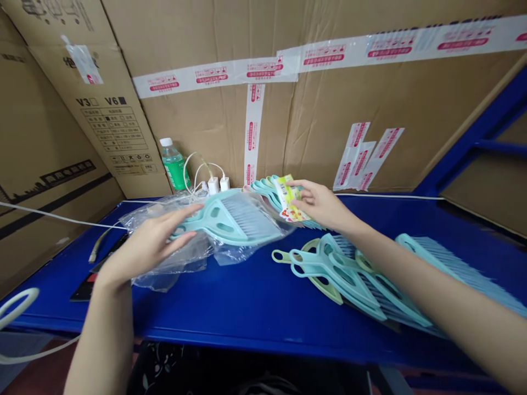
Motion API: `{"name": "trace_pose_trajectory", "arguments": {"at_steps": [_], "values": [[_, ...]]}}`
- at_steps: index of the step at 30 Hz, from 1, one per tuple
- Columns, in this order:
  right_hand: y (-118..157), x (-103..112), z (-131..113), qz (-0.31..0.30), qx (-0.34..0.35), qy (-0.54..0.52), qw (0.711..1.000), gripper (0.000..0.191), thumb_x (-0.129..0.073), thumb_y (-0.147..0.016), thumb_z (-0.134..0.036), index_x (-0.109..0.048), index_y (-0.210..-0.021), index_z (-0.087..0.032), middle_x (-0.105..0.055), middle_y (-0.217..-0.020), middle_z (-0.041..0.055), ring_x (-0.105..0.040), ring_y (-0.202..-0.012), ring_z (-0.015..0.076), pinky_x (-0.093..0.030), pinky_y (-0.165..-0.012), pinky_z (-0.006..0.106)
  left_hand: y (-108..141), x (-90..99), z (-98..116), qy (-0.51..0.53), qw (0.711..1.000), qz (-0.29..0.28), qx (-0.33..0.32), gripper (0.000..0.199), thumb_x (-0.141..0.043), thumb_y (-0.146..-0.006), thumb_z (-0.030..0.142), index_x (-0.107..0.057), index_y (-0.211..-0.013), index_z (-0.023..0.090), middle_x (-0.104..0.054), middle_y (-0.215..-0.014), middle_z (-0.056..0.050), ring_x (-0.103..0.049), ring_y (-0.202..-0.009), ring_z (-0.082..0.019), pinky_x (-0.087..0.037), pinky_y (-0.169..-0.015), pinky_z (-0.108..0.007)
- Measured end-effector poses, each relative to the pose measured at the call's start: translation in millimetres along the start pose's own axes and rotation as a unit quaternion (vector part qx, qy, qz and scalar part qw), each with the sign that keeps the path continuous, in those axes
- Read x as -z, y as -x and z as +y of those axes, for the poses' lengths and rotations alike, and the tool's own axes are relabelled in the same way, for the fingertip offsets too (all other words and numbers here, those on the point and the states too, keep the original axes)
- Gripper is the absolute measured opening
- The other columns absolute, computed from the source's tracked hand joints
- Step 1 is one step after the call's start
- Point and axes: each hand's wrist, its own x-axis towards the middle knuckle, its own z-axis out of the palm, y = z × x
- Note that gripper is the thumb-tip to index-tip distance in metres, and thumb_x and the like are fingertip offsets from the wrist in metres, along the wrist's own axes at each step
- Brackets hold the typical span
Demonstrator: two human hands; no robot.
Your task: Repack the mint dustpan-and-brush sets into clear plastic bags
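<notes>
Head view: left hand (150, 244), 8–9 o'clock, holds a bagged mint brush (230, 219) by its handle, near centre. Right hand (319, 204), 3 o'clock, pinches a printed card (286, 193). Brush pile (348, 274), 4 o'clock. Between bag and pile, tabletop (247, 302) runs to its front edge, 6 o'clock.

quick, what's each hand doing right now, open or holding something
left hand: thumb and fingers apart at the handle of the bagged teal brush, grip cannot be told
right hand: closed, holding the yellow printed card
</notes>
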Motion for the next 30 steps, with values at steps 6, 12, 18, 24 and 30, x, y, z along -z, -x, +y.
{"name": "trace_pose_trajectory", "arguments": {"at_steps": [6, 12, 18, 24, 30], "values": [[-19.2, -9.2, -9.6, -0.113, 0.031, 0.082, 0.99, 0.039, -0.046, -0.08, -0.012, -0.055, -0.118, -0.018, -0.053, -0.056, -0.0064, -0.051, -0.05, 0.0155, -0.042, -0.052, 0.029, 9.3, 18.6, -12.1, -0.038, 0.989, 0.093, 0.105, 0.047, -0.037, -0.097, 0.049, -0.052, -0.13, 0.02, -0.069, -0.118, -0.01, -0.069, -0.097, -0.026, -0.057, -0.082, -0.041], [-41.7, -42.8, -24.2, -0.171, 0.107, 0.11, 0.973, 0.034, -0.054, -0.075, -0.01, -0.061, -0.106, -0.019, -0.068, -0.07, 0.0003, -0.063, -0.066, 0.0185, -0.049, -0.064, 0.029, 6.8, 14.0, -10.8, -0.045, 0.988, 0.091, 0.116, 0.049, -0.037, -0.097, 0.049, -0.05, -0.132, 0.018, -0.068, -0.12, -0.011, -0.068, -0.1, -0.026, -0.057, -0.083, -0.038], [-35.4, -18.1, -30.6, -0.003, 0.115, 0.125, 0.985, 0.026, -0.046, -0.081, -0.012, -0.063, -0.1, -0.018, -0.068, -0.103, 0.0126, -0.061, -0.101, 0.0276, -0.046, -0.089, 0.044, 4.1, 2.3, -7.4, -0.046, 0.995, 0.051, 0.074, 0.05, -0.034, -0.099, 0.049, -0.048, -0.136, 0.02, -0.063, -0.13, -0.011, -0.063, -0.112, -0.026, -0.053, -0.093, -0.042], [7.1, 1.2, -37.8, -0.098, 0.01, 0.0, 0.995, 0.029, -0.051, -0.088, -0.03, -0.061, -0.112, -0.018, -0.066, -0.083, 0.005, -0.063, -0.068, 0.0191, -0.054, -0.069, 0.038, -5.2, -16.8, 10.4, -0.022, 0.999, 0.016, -0.025, 0.047, -0.031, -0.1, 0.047, -0.052, -0.134, 0.022, -0.069, -0.111, -0.009, -0.068, -0.091, -0.02, -0.054, -0.079, -0.031], [27.1, -1.5, -24.3, -0.157, -0.125, -0.191, 0.961, 0.042, -0.053, -0.089, -0.032, -0.053, -0.13, -0.022, -0.069, -0.097, 0.0079, -0.067, -0.085, 0.02, -0.058, -0.067, 0.033, -11.4, -30.8, 21.6, 0.017, 0.997, 0.025, -0.072, 0.045, -0.033, -0.101, 0.043, -0.047, -0.138, 0.021, -0.067, -0.111, -0.009, -0.065, -0.094, -0.019, -0.053, -0.082, -0.032]]}}
